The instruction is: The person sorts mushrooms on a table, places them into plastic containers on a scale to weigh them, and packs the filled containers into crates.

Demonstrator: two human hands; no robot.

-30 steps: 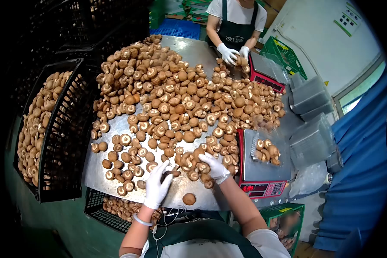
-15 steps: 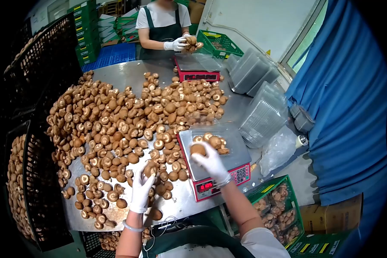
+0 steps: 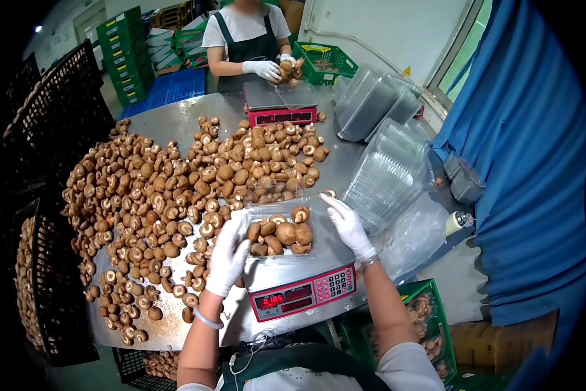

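Observation:
A clear plastic tray [image 3: 281, 255] holding several brown mushrooms [image 3: 285, 232] sits on a red electronic scale [image 3: 304, 291] in front of me. Its transparent lid [image 3: 272, 193] appears folded back on the far side. My left hand [image 3: 228, 255], in a white glove, is at the tray's left edge with thumb and fingers apart; whether it touches the plastic I cannot tell. To the right of the tray, over the scale plate [image 3: 325, 251], my gloved right hand [image 3: 350, 229] has its fingers stretched out and holds nothing. One mushroom [image 3: 330, 193] lies just beyond its fingertips.
Loose mushrooms [image 3: 140, 186] spread over the steel table [image 3: 169, 114]. Stacked clear containers [image 3: 387, 176] and a plastic bag [image 3: 415, 228] lie at right. Opposite, a co-worker [image 3: 260, 45] handles mushrooms behind a second scale [image 3: 282, 116]. Crates [image 3: 429, 293] stand below right; black crates [image 3: 58, 260] at left.
My left hand has left the loose pile and come beside the tray, no longer holding a mushroom. My right hand has let go of its mushroom and moved right. The view has shifted.

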